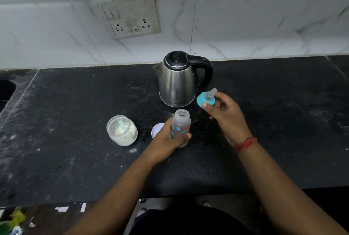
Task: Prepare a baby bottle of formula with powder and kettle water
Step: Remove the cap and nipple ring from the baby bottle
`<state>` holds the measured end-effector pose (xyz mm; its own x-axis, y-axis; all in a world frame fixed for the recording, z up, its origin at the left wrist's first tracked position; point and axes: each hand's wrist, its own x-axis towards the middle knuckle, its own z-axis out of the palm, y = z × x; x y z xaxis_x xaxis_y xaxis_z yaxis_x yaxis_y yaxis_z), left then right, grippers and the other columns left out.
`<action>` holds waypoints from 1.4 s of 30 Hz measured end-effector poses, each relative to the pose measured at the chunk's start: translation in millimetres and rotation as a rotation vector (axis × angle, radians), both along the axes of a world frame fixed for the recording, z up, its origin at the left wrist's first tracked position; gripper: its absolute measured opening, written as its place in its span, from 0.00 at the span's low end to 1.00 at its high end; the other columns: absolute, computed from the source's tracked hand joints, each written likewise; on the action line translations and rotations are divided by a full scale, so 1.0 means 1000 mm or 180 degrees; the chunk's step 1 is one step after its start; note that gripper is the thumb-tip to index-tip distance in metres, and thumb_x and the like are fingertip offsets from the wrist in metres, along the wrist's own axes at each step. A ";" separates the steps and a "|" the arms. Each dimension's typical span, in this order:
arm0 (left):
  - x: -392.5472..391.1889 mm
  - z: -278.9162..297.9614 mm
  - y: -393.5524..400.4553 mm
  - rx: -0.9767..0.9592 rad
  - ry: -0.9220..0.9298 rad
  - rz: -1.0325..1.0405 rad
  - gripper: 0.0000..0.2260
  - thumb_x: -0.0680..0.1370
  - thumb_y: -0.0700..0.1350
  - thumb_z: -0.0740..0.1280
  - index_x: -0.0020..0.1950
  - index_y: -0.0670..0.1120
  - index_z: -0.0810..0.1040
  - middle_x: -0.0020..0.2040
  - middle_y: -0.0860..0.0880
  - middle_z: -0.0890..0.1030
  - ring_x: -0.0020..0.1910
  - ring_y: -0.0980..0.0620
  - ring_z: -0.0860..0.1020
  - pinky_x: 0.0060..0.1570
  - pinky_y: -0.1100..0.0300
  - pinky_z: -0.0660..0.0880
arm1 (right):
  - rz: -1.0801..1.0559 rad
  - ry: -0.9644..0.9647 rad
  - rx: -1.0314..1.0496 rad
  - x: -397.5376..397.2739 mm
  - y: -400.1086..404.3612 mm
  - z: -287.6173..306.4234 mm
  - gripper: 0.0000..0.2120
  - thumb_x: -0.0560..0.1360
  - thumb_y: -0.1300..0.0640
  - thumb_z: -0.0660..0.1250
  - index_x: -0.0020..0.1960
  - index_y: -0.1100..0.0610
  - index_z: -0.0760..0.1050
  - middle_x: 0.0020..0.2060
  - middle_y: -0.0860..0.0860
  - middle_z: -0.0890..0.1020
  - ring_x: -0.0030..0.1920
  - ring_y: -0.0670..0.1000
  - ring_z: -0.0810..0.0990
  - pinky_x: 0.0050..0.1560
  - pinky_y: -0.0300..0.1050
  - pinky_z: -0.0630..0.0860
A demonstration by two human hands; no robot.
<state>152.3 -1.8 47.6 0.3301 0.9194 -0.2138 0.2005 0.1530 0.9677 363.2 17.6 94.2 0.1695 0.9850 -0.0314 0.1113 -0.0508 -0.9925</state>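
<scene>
The left hand (171, 136) was wrapped around the lower body of the baby bottle (181, 125), fingers and thumb curled on it, holding it open-mouthed just above or on the black tabletop (75, 159) — which of the two could not be told. The right hand (223, 114) pinched the teal teat collar (205, 100) between thumb and fingertips, raised in front of the steel kettle (177, 80), the clear teat pointing away. The open jar of formula powder (121, 130) stood to the left of the bottle with a scoop resting inside, and its white lid (156, 130) lay flat between jar and bottle, partly behind the left hand. The bottle looked empty, so the filling seemed yet to come. The likeliest trouble lay with the collar: held by so light a pinch, it could slip and land on the dusty tabletop, dirtying the teat. The right hand would need freeing before it could take the scoop or the kettle handle — setting the collar teat-down on the gritty surface would soil it. Pouring hot water into a narrow neck held in a bare hand risked a splash on the fingers.
</scene>
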 end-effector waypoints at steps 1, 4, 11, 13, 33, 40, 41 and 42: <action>0.001 -0.003 0.001 0.0149 0.0166 0.0071 0.23 0.75 0.49 0.77 0.67 0.55 0.74 0.61 0.51 0.79 0.59 0.63 0.78 0.62 0.65 0.73 | -0.0069 -0.0128 -0.0106 0.003 -0.002 -0.008 0.16 0.75 0.57 0.75 0.59 0.43 0.78 0.41 0.52 0.76 0.39 0.47 0.75 0.41 0.42 0.76; 0.007 -0.013 0.005 0.0455 0.0498 0.0214 0.22 0.73 0.47 0.79 0.63 0.59 0.75 0.61 0.52 0.77 0.58 0.65 0.76 0.57 0.73 0.69 | -0.0210 -0.0478 -0.0408 0.009 -0.009 -0.034 0.18 0.73 0.55 0.76 0.61 0.45 0.78 0.36 0.50 0.74 0.35 0.46 0.73 0.40 0.44 0.74; 0.031 -0.034 0.015 0.0519 0.0654 0.0374 0.24 0.72 0.40 0.79 0.59 0.60 0.73 0.57 0.57 0.80 0.57 0.67 0.78 0.58 0.70 0.71 | -0.0168 -0.1174 -0.0927 0.014 -0.020 -0.089 0.18 0.73 0.54 0.76 0.61 0.47 0.77 0.35 0.44 0.78 0.37 0.42 0.78 0.44 0.38 0.74; 0.036 -0.039 0.017 0.0539 0.0756 0.0332 0.25 0.72 0.39 0.79 0.56 0.62 0.72 0.54 0.61 0.80 0.53 0.72 0.77 0.54 0.74 0.70 | -0.0114 -0.1267 -0.1060 0.015 -0.018 -0.100 0.19 0.73 0.51 0.75 0.63 0.47 0.76 0.39 0.45 0.81 0.42 0.45 0.81 0.50 0.45 0.78; 0.036 -0.066 0.023 0.0451 0.1037 0.0194 0.32 0.71 0.40 0.80 0.66 0.56 0.65 0.60 0.60 0.77 0.59 0.62 0.77 0.63 0.64 0.72 | -0.0045 -0.1738 -0.1222 0.013 -0.024 -0.103 0.37 0.74 0.51 0.75 0.77 0.52 0.61 0.50 0.48 0.79 0.55 0.51 0.81 0.61 0.53 0.77; 0.013 -0.051 0.010 0.0625 0.0797 0.0351 0.34 0.73 0.43 0.79 0.72 0.54 0.64 0.67 0.60 0.74 0.68 0.68 0.70 0.65 0.76 0.62 | -0.0407 -0.1807 -0.0662 0.018 -0.032 -0.076 0.24 0.76 0.55 0.73 0.69 0.53 0.70 0.38 0.47 0.75 0.39 0.43 0.75 0.43 0.43 0.73; 0.009 -0.047 0.008 0.0639 0.0806 0.0380 0.35 0.73 0.44 0.79 0.73 0.53 0.64 0.68 0.59 0.73 0.68 0.68 0.70 0.65 0.77 0.61 | -0.0449 -0.1764 -0.0593 0.017 -0.030 -0.071 0.23 0.75 0.56 0.73 0.68 0.53 0.71 0.38 0.48 0.75 0.40 0.45 0.75 0.44 0.44 0.74; 0.005 -0.042 0.008 0.0660 0.0816 0.0410 0.35 0.73 0.45 0.79 0.74 0.54 0.64 0.69 0.59 0.73 0.68 0.69 0.69 0.66 0.77 0.61 | -0.0484 -0.1717 -0.0514 0.016 -0.028 -0.068 0.23 0.75 0.56 0.73 0.68 0.53 0.71 0.39 0.49 0.75 0.41 0.46 0.76 0.44 0.45 0.75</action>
<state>157.4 6.1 5.2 0.1685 0.9825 -0.0791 0.4328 -0.0017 0.9015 379.4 -10.0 26.5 0.3426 0.9382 -0.0492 0.5784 -0.2519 -0.7759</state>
